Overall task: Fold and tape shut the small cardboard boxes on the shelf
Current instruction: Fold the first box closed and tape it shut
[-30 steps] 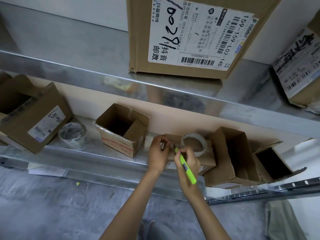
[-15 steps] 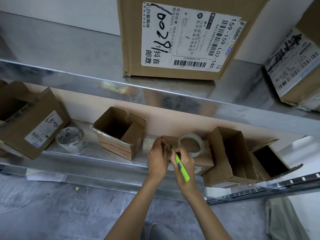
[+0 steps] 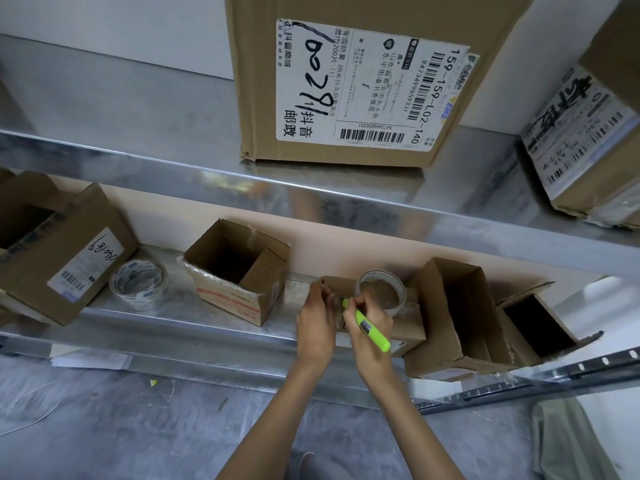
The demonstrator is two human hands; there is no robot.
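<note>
Green marker (image 3: 367, 325) is clenched in the right hand (image 3: 363, 351), fingers wrapped tight around it, tip end down on top of the closed small box (image 3: 412, 323). That box sits on the lower shelf (image 3: 173, 317) with its flaps flat. The left hand (image 3: 317, 323) is at the box's left end, fingers curled onto the edge and gripping it. A clear tape roll (image 3: 380, 274) lies flat on the box, just behind the right hand. Left of the box there's an open box (image 3: 225, 299), further left a second tape roll (image 3: 138, 299), then a labelled box (image 3: 69, 265). Right of it, touching, a tipped open box (image 3: 446, 313), and one more open box (image 3: 530, 323) past that. Above it all, a big labelled carton (image 3: 346, 81) sits on the upper shelf.
</note>
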